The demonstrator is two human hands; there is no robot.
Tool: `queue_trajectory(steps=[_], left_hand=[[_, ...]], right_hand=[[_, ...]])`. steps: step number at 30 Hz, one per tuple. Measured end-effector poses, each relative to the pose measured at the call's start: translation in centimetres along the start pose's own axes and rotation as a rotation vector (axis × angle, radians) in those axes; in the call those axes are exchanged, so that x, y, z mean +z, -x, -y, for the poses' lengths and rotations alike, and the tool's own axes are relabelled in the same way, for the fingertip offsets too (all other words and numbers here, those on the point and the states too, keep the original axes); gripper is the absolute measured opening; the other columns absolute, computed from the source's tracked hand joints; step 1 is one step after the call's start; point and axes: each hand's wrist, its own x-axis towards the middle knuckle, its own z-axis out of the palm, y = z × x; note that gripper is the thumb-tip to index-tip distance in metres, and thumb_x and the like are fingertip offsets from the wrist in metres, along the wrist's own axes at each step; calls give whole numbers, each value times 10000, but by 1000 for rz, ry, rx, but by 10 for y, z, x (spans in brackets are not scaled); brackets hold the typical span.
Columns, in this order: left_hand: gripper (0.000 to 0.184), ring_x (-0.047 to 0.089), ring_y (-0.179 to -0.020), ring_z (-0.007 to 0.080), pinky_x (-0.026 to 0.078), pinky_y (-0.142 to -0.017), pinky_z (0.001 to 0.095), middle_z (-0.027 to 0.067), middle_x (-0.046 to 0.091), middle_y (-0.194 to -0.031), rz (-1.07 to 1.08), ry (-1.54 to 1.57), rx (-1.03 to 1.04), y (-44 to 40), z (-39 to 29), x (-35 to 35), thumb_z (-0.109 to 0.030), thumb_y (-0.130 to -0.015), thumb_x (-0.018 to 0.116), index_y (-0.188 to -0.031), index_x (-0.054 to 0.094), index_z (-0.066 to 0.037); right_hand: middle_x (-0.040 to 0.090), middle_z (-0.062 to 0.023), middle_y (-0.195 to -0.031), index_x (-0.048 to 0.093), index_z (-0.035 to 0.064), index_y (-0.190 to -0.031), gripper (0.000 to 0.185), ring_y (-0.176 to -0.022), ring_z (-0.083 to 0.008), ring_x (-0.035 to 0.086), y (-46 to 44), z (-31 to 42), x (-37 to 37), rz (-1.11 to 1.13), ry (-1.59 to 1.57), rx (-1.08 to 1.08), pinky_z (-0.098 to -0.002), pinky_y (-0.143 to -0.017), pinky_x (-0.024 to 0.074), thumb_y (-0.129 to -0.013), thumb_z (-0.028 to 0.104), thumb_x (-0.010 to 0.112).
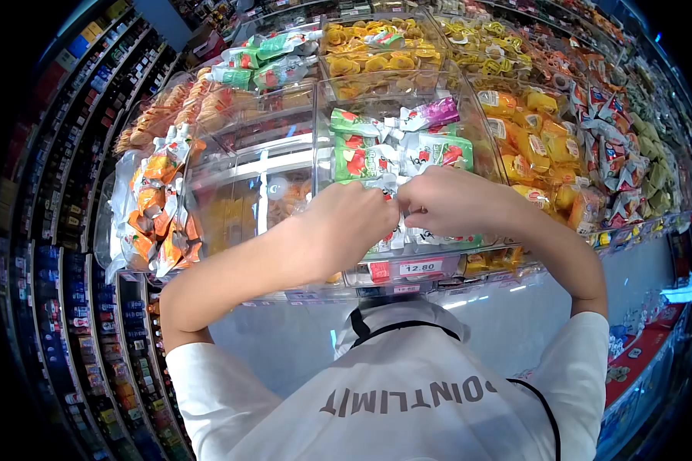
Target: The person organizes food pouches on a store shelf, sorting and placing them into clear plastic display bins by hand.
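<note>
My left hand [354, 219] and my right hand [446, 201] meet knuckle to knuckle over a clear display bin [324, 146]. Both are closed with fingers curled in; whatever is pinched between them is hidden. Just beneath and beyond them lie several white-and-green pouches [361, 158] with red fruit pictures. A green pouch [354, 123] and a purple-ended pouch [438, 114] lie at the bin's far side. A price label [421, 267] reading 12.80 sits on the bin's front edge.
Orange-and-white pouches [158, 196] fill the bin at left. Yellow packs [542, 146] fill the bin at right, with red-and-white packets [607, 154] beyond. Green pouches [265, 58] and yellow sweets [380, 46] sit farther back. Stocked shelves [92, 338] stand at far left.
</note>
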Motion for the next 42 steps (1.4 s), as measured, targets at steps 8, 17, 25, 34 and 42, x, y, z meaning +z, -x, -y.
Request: queue_trajectory(steps=[8,17,25,34,42], left_hand=[[160,724,-880,399,564,-790,510,146,729,-879,-533,155,-198,-33,99,-47,-185,-959,713,-1004,702,-32],[314,712,-1051,381,600,-872,499,171,709,-1130,-731,-194,-570,-83,237,-30,-276,-989,695,-1233,701,-80],[374,698,-1102,394,578,-957,503,180,711,-1172,-795,-88,-411,-157,253,-43,-181,-924,685,-1281,700,-67],[604,647,-1287,437,523,-1093,481,278,707,-1328,-665,539,-413,-243,289,-5,-14,-854,655,-1458,624,-24],[410,646,-1247,489,522,-1050,550,307,707,-1257,-719,505,-427,-244,299,7,-68,-850,680,-1246,624,23]], right_hand=[[736,-236,-930,711,-10,-972,233,-954,-440,723,-15,8,-73,-417,191,49,-547,-859,555,-985,221,693],[750,-212,-978,718,19,-1059,220,-961,-413,735,-55,-1,-114,-408,379,92,-537,-868,569,-977,221,684],[770,-252,-1128,744,-7,-1089,311,-1064,-417,752,-137,-136,-209,-571,311,382,-527,-943,591,-886,228,719],[755,-252,-1253,757,10,-1228,474,-1186,-396,731,-226,-200,-201,-349,308,463,-479,-975,606,-880,331,767],[716,-171,-1406,731,86,-1328,500,-1395,-455,600,-267,-200,-157,-452,392,563,-572,-999,591,-871,272,808]])
